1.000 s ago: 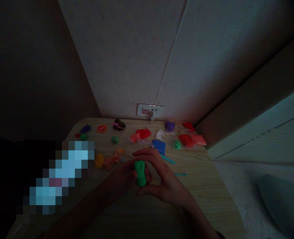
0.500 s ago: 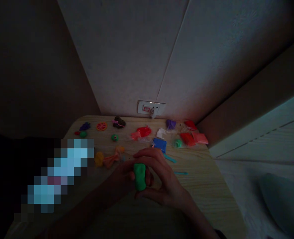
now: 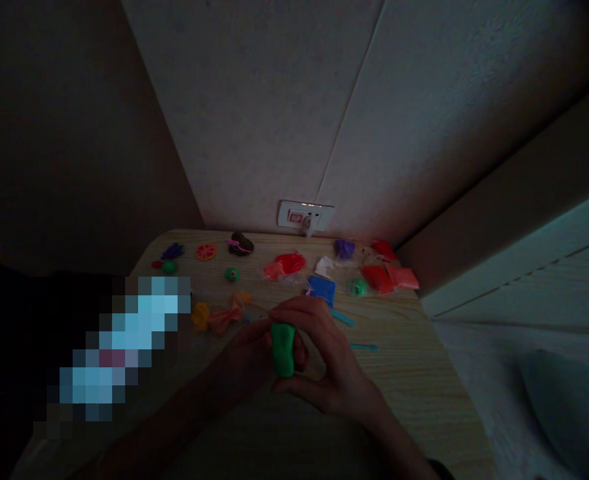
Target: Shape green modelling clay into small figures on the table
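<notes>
A thick green lump of modelling clay (image 3: 282, 350) stands upright between my two hands above the table. My left hand (image 3: 249, 350) grips it from the left, with fingertips showing behind its right side. My right hand (image 3: 332, 363) curves around it, fingers over the top end and thumb at the bottom end. Just beyond my right fingers lies a blue packet of clay (image 3: 321, 291). Two turquoise tools, a flat one (image 3: 343, 317) and a thin one (image 3: 364, 347), rest on the table to the right, partly covered by that hand.
Small clay shapes line the table's (image 3: 414, 387) far left, among them an orange-red wheel slice (image 3: 206, 251), a brown piece (image 3: 240, 244) and a green ball (image 3: 232, 274). Red packets (image 3: 377, 279) lie far right. Behind is a wall socket (image 3: 305, 216). A pixelated patch hides the left edge.
The green clay looks slightly longer and narrower, with a dent in its side. Both hands keep their hold with small finger shifts. The view has moved a little.
</notes>
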Motion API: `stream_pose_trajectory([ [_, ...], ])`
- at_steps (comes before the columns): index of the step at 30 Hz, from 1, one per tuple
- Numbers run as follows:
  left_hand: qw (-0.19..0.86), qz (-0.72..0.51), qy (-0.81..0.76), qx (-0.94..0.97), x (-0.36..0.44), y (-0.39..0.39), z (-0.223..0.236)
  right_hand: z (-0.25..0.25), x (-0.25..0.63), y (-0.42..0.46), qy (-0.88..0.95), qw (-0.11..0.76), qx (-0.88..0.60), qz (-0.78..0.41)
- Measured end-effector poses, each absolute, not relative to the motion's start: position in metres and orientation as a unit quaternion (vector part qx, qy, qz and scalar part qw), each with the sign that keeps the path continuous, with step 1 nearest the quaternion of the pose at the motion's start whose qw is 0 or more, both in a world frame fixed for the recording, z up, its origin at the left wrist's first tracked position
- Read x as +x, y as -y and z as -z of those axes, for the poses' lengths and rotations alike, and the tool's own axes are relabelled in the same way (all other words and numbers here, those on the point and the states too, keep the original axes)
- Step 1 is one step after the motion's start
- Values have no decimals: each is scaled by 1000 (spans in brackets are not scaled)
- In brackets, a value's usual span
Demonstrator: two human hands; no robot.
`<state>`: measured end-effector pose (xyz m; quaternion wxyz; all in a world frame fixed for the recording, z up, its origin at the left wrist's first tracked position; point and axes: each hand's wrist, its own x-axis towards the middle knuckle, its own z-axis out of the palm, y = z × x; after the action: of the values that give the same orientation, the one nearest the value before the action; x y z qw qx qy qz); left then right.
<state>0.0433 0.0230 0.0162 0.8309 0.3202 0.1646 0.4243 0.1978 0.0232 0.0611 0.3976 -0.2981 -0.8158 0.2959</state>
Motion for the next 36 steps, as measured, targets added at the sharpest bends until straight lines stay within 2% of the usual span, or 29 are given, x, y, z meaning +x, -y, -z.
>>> stream_pose_trajectory([
  [5, 847, -414, -147, 297, 43, -24, -19, -61, 197, -24, 816, 415, -299, -270],
  [13, 773, -463, -258, 349, 41, -31, -23, -57, 198, -28, 854, 370, -318, -183],
  [20, 804, -438, -200, 348, 38, -30, -22, -54, 199, -26, 850, 384, -321, -166],
  [36, 803, -409, -213, 378, 36, -30, -21, -56, 197, -25, 810, 423, -319, -253],
])
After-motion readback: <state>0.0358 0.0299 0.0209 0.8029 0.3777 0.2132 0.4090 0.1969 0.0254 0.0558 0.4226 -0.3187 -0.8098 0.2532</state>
